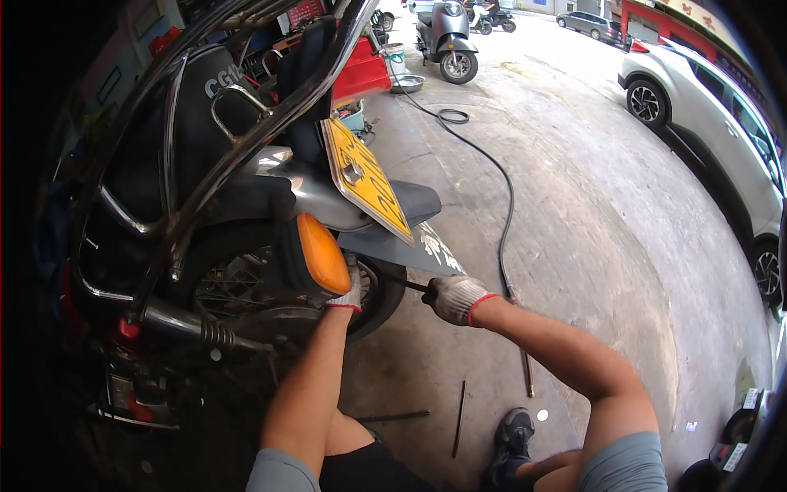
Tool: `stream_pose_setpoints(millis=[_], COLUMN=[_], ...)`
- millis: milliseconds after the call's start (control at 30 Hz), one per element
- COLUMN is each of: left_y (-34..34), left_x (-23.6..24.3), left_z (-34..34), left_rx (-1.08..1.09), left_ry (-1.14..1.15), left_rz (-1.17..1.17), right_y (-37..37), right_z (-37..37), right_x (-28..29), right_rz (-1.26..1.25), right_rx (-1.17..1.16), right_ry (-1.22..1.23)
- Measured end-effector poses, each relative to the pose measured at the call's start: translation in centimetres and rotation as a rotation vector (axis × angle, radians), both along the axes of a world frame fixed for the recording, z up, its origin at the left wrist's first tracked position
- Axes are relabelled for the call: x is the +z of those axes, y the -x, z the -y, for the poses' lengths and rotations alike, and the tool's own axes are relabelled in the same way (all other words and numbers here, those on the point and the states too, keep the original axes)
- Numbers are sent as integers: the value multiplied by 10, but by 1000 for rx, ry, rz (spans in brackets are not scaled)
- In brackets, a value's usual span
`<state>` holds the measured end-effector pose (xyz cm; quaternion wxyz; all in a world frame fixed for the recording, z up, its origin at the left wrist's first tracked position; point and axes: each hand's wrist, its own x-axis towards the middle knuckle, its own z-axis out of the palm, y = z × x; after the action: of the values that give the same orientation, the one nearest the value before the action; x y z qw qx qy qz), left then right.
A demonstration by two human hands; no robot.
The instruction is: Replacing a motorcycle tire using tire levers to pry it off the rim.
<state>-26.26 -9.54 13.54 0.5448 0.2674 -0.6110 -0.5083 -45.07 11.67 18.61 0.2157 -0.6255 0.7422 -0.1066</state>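
Note:
A black motorcycle fills the left half, seen from behind, with its rear wheel (246,283), an orange turn signal (321,254) and a yellow plate (365,180). My left hand (351,293), in a white glove with a red cuff, reaches in beside the rear tyre under the orange signal; what it grips is hidden. My right hand (453,298), gloved the same way, is closed on the handle of a thin black tool (402,283) whose shaft points left toward the wheel.
A black hose (500,189) snakes across the concrete from a metal basin (407,83). Two thin dark rods (459,418) lie on the ground by my shoe (512,439). A grey scooter (447,37) stands behind, a white car (721,139) to the right.

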Motion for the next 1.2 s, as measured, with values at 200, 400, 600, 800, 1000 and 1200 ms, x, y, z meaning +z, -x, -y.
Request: stream_pose_setpoints(millis=[200,400,600,800,1000,1200], left_y=[-22,0,-32,-35,-56,-30], left_x=[-31,1,4,41,37,78], left_z=[52,20,30,9,37,-7], left_rx=[-18,455,265,510,406,259], left_ry=[88,662,324,524,-29,-123], left_rz=[-344,380,462,1038,-92,-159], right_y=[-17,-22,-70,-119,-186,-175], right_z=[1,13,35,73,90,103], right_x=[-19,-65,-81,-145,-147,-151], right_rz=[152,398,973,1322,1491,1746], right_rx=[-19,-68,-241,-444,-661,-802], right_ry=[74,272,113,285,225,343])
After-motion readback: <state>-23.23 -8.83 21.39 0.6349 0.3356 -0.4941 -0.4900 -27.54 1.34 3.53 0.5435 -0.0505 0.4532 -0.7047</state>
